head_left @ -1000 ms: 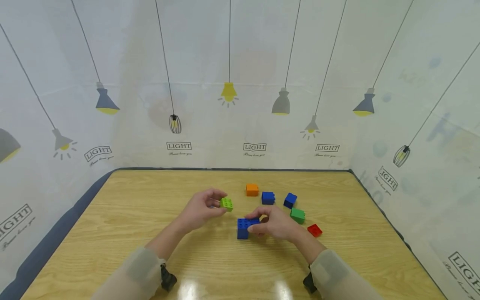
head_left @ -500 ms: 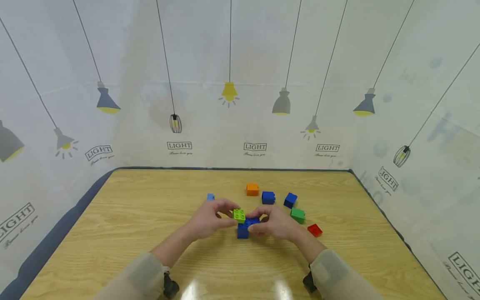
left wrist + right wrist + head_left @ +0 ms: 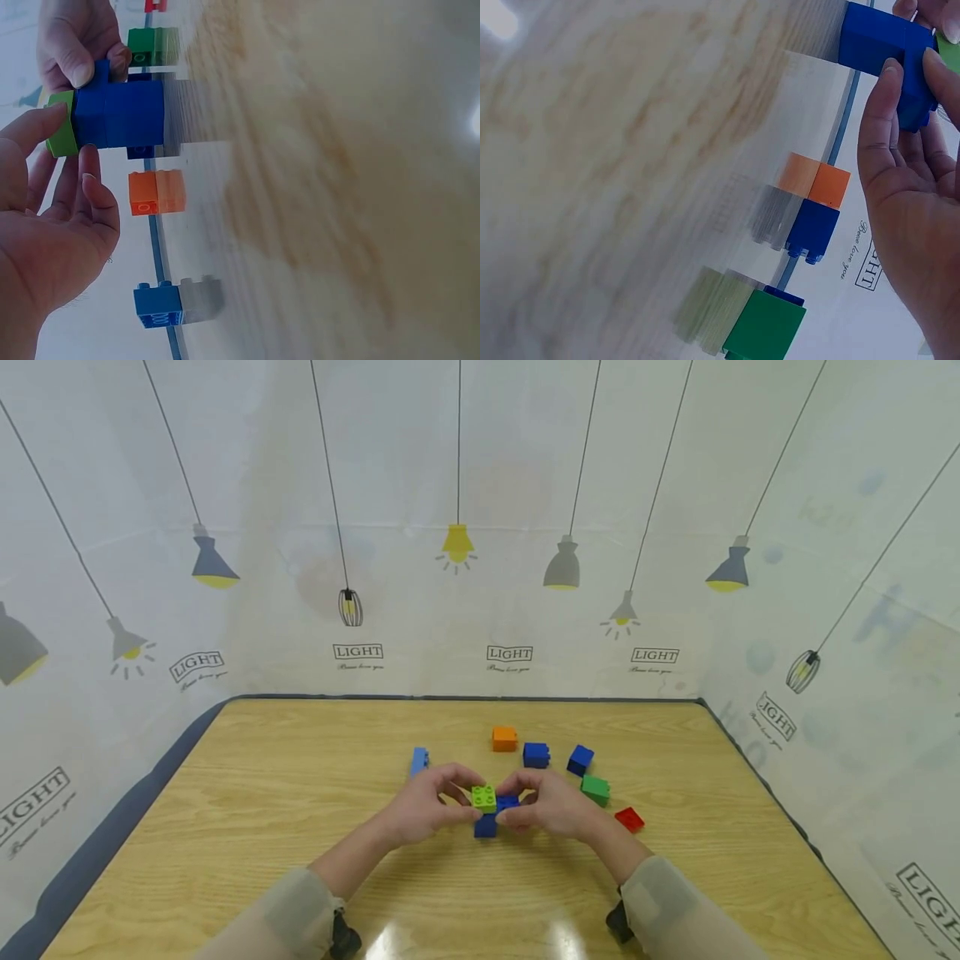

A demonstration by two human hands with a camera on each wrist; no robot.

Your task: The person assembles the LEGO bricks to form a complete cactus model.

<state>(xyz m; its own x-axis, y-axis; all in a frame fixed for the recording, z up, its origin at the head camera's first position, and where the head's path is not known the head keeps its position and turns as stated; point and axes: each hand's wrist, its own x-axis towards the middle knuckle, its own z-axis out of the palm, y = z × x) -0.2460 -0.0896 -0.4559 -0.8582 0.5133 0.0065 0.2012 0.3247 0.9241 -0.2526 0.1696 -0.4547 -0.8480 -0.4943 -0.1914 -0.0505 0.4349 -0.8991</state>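
My left hand [image 3: 431, 806] pinches a lime green toy brick [image 3: 483, 798] between thumb and fingers, studs facing up. The brick sits right at the top of a dark blue brick stack [image 3: 124, 112], over its left end. My right hand [image 3: 551, 806] grips the blue upper brick [image 3: 916, 97], which juts out to the right past the block below it. In the left wrist view the green brick [image 3: 64, 124] appears slightly tilted against the blue top. The stack's lower block [image 3: 485, 826] stands on the table.
Behind the hands lie an orange brick [image 3: 504, 739] and two dark blue bricks [image 3: 536, 756]. A green brick [image 3: 596, 791] and a red brick [image 3: 630, 820] lie right of my right hand. Beyond my left hand is a light blue brick [image 3: 419, 762]. A printed curtain [image 3: 480, 610] surrounds the wooden table [image 3: 262, 793].
My left hand has moved right with the lime green brick, bringing it over the blue stack. The light blue brick has come into sight behind it. My right hand has stayed in place.
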